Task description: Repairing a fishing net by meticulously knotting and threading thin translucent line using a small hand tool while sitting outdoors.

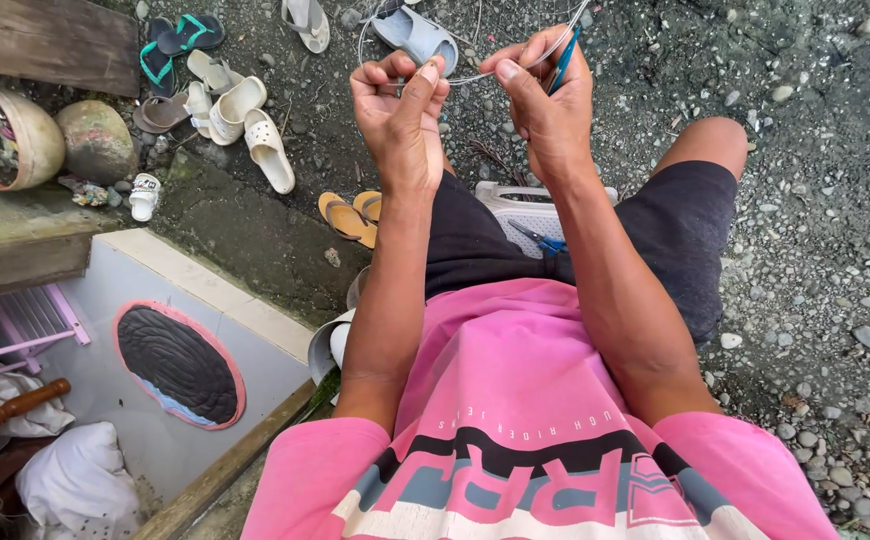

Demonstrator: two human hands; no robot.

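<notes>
Wire [475, 76], thin and pale, is pinched between both hands, left hand [395, 115] and right hand [545, 100] closed on it.

Home yard, gravel ground [815, 200], scattered sandals [267, 150] (many pairs), oval doormat [180, 365] by step

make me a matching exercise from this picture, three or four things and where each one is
Things:
1. thin pale wire
2. blue-handled tool
3. orange flip-flops
4. white perforated clogs

Places:
a. on the ground beside the left forearm
b. gripped in the right hand
c. by the round pots, upper left
d. pinched between both hands

Pairs: 1-d, 2-b, 3-a, 4-c
</notes>
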